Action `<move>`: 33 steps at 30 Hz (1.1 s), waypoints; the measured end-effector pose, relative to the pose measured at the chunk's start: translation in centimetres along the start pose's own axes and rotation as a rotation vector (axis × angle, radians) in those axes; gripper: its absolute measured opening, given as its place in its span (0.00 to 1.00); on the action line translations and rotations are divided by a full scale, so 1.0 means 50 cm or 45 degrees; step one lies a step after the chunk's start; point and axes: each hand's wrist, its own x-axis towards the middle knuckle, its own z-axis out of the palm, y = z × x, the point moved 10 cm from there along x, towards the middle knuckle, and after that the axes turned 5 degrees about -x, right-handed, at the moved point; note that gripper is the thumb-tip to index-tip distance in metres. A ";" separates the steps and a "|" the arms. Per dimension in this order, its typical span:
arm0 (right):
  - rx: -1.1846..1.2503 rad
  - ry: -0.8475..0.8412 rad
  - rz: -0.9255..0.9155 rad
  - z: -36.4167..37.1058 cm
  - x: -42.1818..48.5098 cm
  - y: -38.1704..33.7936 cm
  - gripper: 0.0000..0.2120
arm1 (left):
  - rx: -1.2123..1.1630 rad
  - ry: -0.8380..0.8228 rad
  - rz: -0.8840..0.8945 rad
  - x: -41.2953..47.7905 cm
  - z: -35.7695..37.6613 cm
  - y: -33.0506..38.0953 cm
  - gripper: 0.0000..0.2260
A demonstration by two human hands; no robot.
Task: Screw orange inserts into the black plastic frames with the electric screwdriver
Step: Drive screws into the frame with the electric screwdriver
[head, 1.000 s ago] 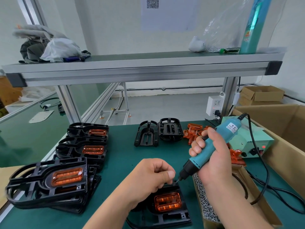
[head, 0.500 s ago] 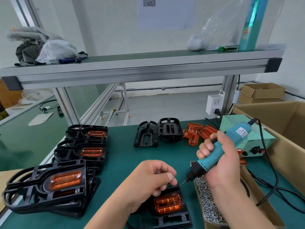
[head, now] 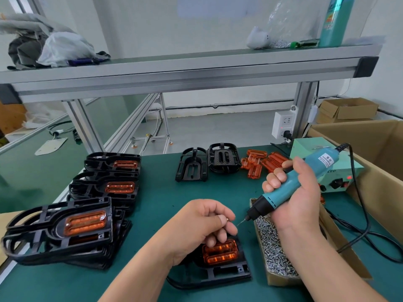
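Left hand (head: 202,223) pinching screw (head: 227,219) above orange insert (head: 220,251) in black frame (head: 226,273), 6 o'clock | right hand (head: 292,199) clenched round teal screwdriver (head: 290,184), label unreadable | power box (head: 340,177), 3 o'clock, lettered "LED"

Teal electric screwdriver (head: 292,184), black frames (head: 58,227) with ribbed orange inserts (head: 85,222), dark green table (head: 161,192), silver screws (head: 272,247).

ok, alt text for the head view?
Right hand grips a teal electric screwdriver, bit tip near a small screw pinched in the left hand, above a black frame holding an orange insert. Finished frames stacked at left.
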 end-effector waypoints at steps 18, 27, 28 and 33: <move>0.044 0.010 -0.006 -0.004 -0.003 -0.002 0.13 | 0.273 -0.090 0.020 0.009 0.018 -0.024 0.08; 0.010 -0.045 0.026 0.007 -0.008 0.014 0.13 | 0.231 -0.111 0.033 0.008 0.028 -0.022 0.09; 0.007 -0.049 0.028 0.008 -0.007 0.015 0.13 | 0.230 -0.111 0.036 0.007 0.029 -0.022 0.08; 0.010 -0.043 0.028 0.007 -0.008 0.017 0.13 | 0.249 -0.110 0.044 0.006 0.027 -0.018 0.08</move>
